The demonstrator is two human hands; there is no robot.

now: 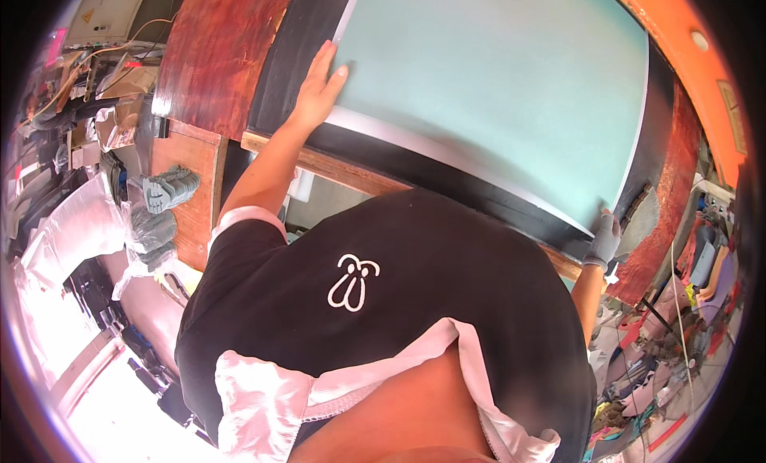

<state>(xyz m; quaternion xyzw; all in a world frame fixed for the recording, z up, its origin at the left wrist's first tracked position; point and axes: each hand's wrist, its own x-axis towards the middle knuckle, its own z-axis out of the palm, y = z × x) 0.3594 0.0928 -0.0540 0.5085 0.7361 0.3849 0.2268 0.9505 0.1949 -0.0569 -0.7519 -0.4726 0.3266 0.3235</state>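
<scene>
A large pale green sheet with a white border lies on a black surface in front of me. My left hand, bare, rests flat at the sheet's left edge with its fingers stretched out and the thumb apart. At the near right corner of the sheet is my right hand in a grey glove, a fingertip lying on the corner. Its other fingers are partly hidden. Just right of that hand sits a ragged-edged grey piece, which I cannot identify.
Reddish-brown boards flank the black surface, and a wooden rail runs along its near side. An orange panel stands at the far right. Stacked grey pieces are at left; a colourful pile lies at lower right.
</scene>
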